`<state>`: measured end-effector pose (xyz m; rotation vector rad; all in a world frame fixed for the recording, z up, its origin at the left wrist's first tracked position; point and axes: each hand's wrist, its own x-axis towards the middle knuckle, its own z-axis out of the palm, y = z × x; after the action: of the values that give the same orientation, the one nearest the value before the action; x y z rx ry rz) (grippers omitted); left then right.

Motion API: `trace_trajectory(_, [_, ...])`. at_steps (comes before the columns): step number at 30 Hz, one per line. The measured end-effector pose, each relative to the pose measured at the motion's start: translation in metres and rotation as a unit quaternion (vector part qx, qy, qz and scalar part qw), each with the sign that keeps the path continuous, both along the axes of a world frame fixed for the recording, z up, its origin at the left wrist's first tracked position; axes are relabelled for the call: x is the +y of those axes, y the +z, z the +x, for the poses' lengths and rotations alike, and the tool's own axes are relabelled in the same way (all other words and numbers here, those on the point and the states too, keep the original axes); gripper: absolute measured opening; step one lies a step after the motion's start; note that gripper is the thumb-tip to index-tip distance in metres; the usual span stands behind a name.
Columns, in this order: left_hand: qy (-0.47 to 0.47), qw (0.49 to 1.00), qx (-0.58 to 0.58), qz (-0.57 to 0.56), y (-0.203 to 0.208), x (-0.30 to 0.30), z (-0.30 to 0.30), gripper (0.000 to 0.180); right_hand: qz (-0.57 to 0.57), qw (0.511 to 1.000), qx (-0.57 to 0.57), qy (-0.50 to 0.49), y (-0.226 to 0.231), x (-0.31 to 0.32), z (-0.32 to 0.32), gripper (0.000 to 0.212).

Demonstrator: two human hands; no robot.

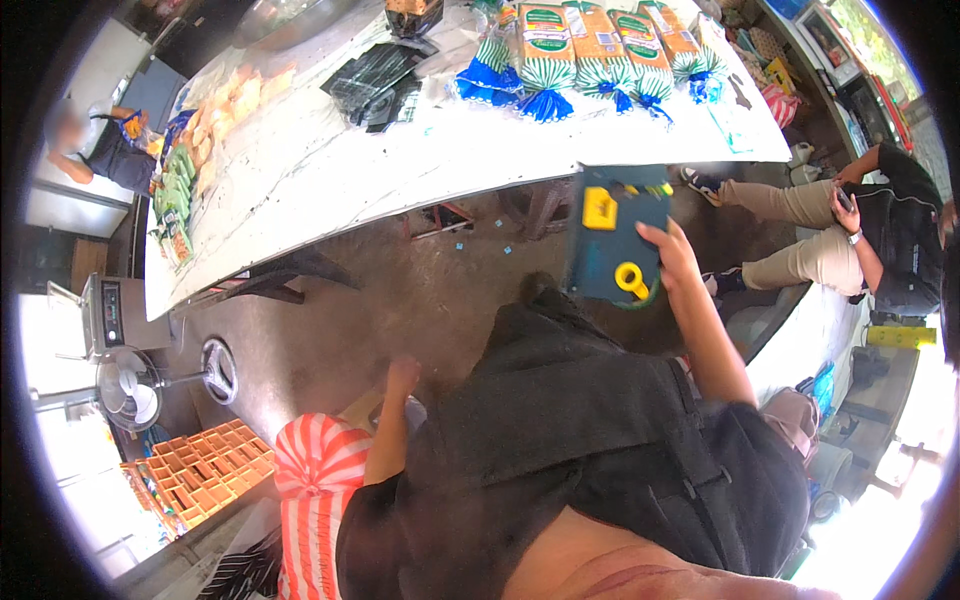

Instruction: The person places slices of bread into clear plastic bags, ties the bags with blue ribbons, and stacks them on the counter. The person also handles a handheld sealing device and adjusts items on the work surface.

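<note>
My right hand [668,252] is closed on the edge of a flat, dark teal tray-like case [615,265], held up beside the table's near edge. On its face are a yellow block-shaped piece [600,208] and a yellow ring-shaped piece with a short tab [631,280]. What these pieces are, I cannot tell. Low at my left side hangs my left hand [403,376], small and blurred, its fingers not clear. The nearest thing to it is a red-and-white striped bag [322,470], with a pale object [415,410] partly hidden by my arm.
A long white table [480,150] carries several bagged loaves [546,60], black plastic bags [375,85] and a row of bread pieces [222,110]. One person [115,150] stands far left; another [850,230] sits at right. A fan [130,388] and orange crates [210,470] stand left.
</note>
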<state>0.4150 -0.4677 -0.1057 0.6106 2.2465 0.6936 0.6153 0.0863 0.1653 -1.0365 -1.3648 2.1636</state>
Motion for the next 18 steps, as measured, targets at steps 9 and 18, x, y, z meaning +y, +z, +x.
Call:
trace_trajectory(9, [0.160, 0.982, -0.068, 0.070, 0.011, 0.106, -0.043, 0.020, 0.613, 0.625, -0.038, 0.481, 0.052, 0.008, -0.239, 0.036])
trace_trajectory(18, [0.064, 0.980, 0.188, 0.030, -0.010, 0.055, -0.083, 0.023, 0.747, 0.324, 0.095, 0.573, 0.012, 0.064, -0.397, 0.024])
